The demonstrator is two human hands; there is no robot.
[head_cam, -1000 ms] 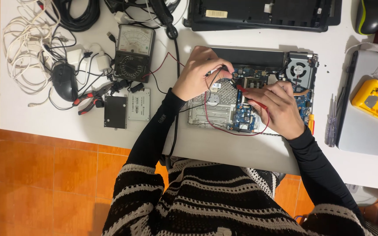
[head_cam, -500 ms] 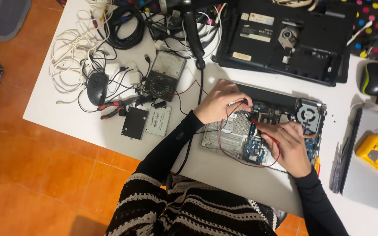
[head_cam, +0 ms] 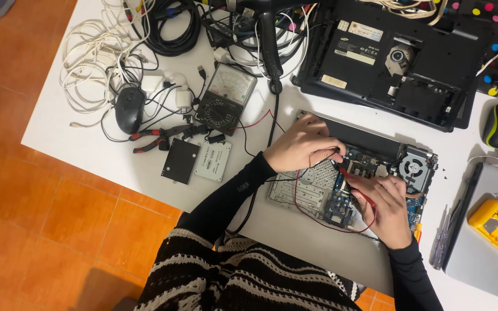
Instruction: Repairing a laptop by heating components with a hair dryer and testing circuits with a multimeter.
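A white bench point(head_cam: 87, 144) over orange floor tiles point(head_cam: 36, 230) carries the opened laptop point(head_cam: 353, 178) at right. Left hand point(head_cam: 301, 147) pinches a black probe; right hand point(head_cam: 387, 207) grasps the red probe point(head_cam: 355, 187) on its board.

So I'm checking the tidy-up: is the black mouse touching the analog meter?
Apart. The head view shows the black mouse left of the analog meter, with bare white table and thin cables between them.
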